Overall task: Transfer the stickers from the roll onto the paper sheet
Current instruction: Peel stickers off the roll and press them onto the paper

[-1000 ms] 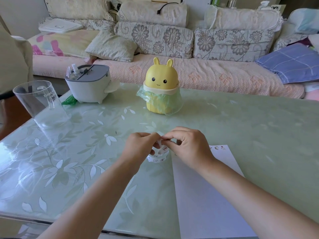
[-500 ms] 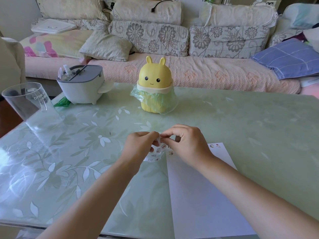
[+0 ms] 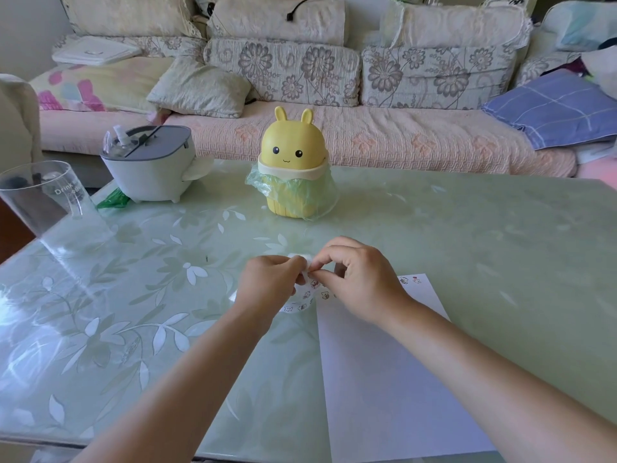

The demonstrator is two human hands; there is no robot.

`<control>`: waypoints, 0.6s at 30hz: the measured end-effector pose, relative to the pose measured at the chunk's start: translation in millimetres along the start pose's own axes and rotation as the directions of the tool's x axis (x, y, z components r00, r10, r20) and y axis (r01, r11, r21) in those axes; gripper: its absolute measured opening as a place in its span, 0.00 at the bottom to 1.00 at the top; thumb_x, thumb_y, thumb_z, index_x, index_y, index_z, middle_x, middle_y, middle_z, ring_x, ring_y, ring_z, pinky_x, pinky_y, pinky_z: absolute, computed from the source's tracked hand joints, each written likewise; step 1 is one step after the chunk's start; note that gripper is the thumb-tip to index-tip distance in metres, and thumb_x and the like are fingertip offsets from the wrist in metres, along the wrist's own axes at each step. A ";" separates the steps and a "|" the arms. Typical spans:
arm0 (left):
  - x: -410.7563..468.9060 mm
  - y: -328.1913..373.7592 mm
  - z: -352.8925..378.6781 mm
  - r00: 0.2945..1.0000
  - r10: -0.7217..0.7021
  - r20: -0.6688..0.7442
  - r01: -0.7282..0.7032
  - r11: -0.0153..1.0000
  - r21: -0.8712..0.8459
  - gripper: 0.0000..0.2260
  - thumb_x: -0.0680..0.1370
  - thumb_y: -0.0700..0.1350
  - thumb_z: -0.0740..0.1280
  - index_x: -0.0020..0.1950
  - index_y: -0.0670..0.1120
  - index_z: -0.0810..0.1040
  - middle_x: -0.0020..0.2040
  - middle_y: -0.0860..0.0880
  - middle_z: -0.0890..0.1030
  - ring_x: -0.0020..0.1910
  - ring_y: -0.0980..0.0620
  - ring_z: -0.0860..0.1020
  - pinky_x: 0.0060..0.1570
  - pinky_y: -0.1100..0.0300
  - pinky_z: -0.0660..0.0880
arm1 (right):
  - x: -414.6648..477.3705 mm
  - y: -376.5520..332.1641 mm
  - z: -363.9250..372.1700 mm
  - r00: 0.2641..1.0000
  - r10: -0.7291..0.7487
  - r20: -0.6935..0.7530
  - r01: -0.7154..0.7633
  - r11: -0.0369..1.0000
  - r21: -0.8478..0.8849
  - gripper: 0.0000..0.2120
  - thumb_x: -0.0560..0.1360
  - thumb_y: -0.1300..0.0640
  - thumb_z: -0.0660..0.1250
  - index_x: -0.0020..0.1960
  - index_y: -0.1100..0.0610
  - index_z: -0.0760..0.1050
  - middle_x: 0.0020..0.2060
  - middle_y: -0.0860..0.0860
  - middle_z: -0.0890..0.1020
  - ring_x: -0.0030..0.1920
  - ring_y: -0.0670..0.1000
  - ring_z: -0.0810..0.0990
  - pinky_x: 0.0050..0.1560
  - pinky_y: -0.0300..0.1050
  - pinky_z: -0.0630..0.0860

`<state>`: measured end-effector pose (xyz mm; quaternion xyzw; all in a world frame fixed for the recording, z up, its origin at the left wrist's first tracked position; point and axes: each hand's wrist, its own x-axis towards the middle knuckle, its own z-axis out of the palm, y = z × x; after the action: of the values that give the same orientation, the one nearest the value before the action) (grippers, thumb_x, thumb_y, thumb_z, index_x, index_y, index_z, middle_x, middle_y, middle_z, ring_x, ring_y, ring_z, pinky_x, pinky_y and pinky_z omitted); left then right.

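The sticker roll (image 3: 302, 297), a small coil of glossy white backing printed with tiny cartoon figures, sits between my two hands above the desk (image 3: 467, 228), at the left edge of the paper sheet (image 3: 394, 379). My left hand (image 3: 268, 285) is curled around the roll's left side, gripping it, and covers most of the coil; only its lower curve and a strip of printed figures show beneath my fingers. My right hand (image 3: 360, 282) pinches the free top edge of the backing between thumb and forefinger, touching the left hand's fingertips; whether a single sticker is lifted there is too small to tell. The sheet is flat, matte, pale white-lavender and rectangular, lying under my right forearm, its near edge cut off by the frame. A few small stickers (image 3: 410, 280) sit at its far corner, their designs too small to read. The desk surface is smooth, reflective pale-green glass with a white leaf pattern. Farther back stand a yellow rabbit-eared bin (image 3: 293, 162) of hard plastic lined with a crinkled green bag, a grey-lidded white container (image 3: 150, 168), and a clear plastic cup (image 3: 43, 195) at the left edge.
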<state>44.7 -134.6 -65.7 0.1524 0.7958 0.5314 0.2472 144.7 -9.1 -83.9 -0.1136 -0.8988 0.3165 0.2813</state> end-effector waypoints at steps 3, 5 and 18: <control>10.2 -10.2 2.1 0.984 0.140 -0.115 -0.104 0.957 0.270 0.14 0.73 0.47 0.64 0.30 0.41 0.74 0.27 0.46 0.72 0.29 0.49 0.67 0.32 0.59 0.63 | 5.7 0.4 -7.6 0.970 0.237 0.049 -0.242 0.949 0.201 0.05 0.73 0.56 0.76 0.39 0.49 0.82 0.37 0.46 0.79 0.30 0.48 0.73 0.35 0.39 0.73; 15.1 -16.7 0.9 0.940 0.308 -0.147 -0.201 0.849 0.488 0.15 0.75 0.47 0.64 0.30 0.43 0.70 0.27 0.48 0.70 0.29 0.48 0.67 0.29 0.59 0.62 | 9.8 5.5 -17.9 0.918 0.388 0.086 -0.395 0.867 0.304 0.04 0.73 0.57 0.75 0.40 0.51 0.83 0.31 0.50 0.78 0.29 0.49 0.73 0.33 0.41 0.73; 10.4 -32.1 23.8 0.525 0.703 0.480 -0.788 0.190 0.585 0.13 0.74 0.43 0.57 0.45 0.46 0.81 0.46 0.52 0.78 0.48 0.49 0.75 0.47 0.53 0.75 | -1.0 37.7 -26.1 0.696 0.656 0.293 -0.698 0.714 0.062 0.03 0.76 0.59 0.71 0.45 0.57 0.83 0.32 0.47 0.81 0.29 0.49 0.73 0.26 0.37 0.67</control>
<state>49.9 -123.5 -105.2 0.6324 0.7451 0.1923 -0.0890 161.6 32.9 -91.5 -0.3723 -0.7911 0.4840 0.0377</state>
